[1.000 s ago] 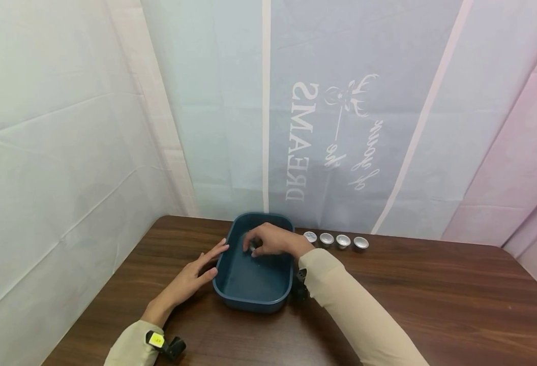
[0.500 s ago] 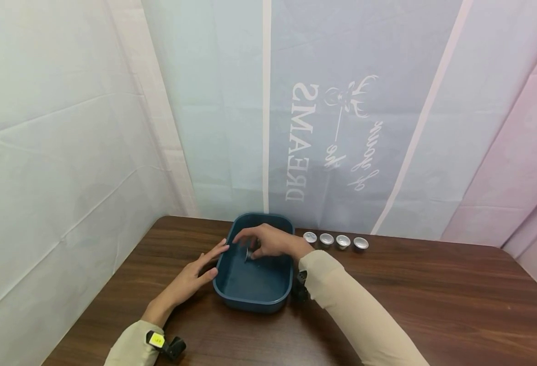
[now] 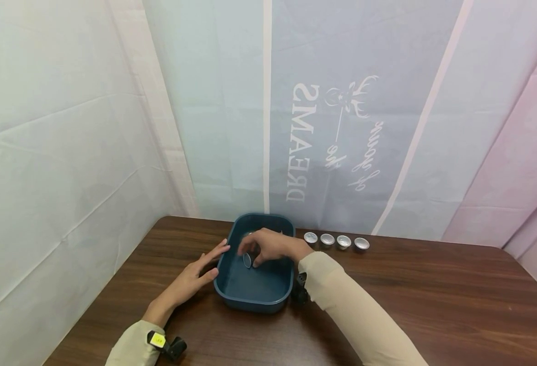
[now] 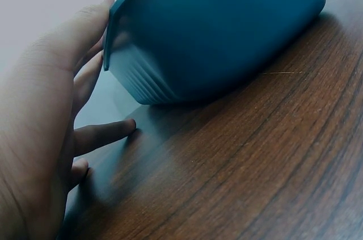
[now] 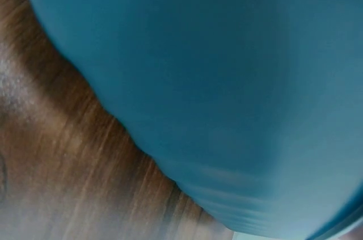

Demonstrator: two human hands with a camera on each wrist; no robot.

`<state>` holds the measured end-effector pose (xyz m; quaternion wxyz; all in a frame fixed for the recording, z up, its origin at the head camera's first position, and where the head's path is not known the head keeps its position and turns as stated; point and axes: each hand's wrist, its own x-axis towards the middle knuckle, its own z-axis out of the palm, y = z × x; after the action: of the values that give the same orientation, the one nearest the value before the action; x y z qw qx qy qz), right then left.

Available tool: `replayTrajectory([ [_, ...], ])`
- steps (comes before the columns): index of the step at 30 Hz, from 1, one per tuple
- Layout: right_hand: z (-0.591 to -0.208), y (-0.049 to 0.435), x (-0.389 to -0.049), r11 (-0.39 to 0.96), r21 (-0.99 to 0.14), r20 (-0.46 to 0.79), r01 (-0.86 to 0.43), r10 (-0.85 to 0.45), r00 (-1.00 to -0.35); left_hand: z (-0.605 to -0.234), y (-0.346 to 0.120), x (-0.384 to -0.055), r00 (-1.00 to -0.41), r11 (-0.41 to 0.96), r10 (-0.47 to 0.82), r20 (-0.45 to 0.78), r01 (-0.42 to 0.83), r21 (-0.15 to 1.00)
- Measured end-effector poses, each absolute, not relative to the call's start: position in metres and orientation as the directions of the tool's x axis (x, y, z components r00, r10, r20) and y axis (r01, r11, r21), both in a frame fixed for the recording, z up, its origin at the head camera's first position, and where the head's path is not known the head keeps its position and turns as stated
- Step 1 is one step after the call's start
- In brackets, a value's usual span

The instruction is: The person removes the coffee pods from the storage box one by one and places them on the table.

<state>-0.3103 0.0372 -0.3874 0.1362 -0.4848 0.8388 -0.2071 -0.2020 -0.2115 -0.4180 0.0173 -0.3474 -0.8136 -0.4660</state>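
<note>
A deep blue rectangular bin [image 3: 254, 290] stands on the wooden table. My right hand [image 3: 270, 245] reaches down inside it, pinching a small coffee capsule [image 3: 247, 260] with a silvery round face turned sideways. Knuckles partly cover that capsule. Another small pale thing behind the hand, inside the bin, is mostly hidden. My left hand [image 3: 187, 284] rests at the bin's left rim with fingers extended; the left wrist view shows the left hand [image 4: 48, 98] touching the rim [image 4: 122, 10], with other fingertips by the tabletop. In the right wrist view, only the bin's outer wall [image 5: 198, 92] and the table show.
Several silver-topped coffee capsules [image 3: 327, 240] form a row along the table's back edge, right of the bin. The dark wooden table [image 3: 415, 290] extends right. Printed cloth [image 3: 341, 127] hangs behind, and a pale cloth [image 3: 67, 168] hangs at the left.
Inside the bin, the capsule at my right fingertips has turned, so its round face shows more. The right fingers have shifted slightly. My left hand stays at the rim.
</note>
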Motion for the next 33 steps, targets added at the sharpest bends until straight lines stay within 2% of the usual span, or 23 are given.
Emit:
replayTrajectory([
  [15, -0.387, 0.037, -0.310, 0.446, -0.474, -0.033, -0.759, -0.870, -0.491, -0.419, -0.211, -0.201, -0.760, 0.322, 0.539, 0.364, 0.585, 0.744],
  [33, -0.378, 0.053, -0.296, 0.339, -0.609, 0.149, -0.717, -0.839, -0.524, -0.448, -0.222, -0.221, -0.761, 0.348, 0.536, 0.365, 0.593, 0.726],
])
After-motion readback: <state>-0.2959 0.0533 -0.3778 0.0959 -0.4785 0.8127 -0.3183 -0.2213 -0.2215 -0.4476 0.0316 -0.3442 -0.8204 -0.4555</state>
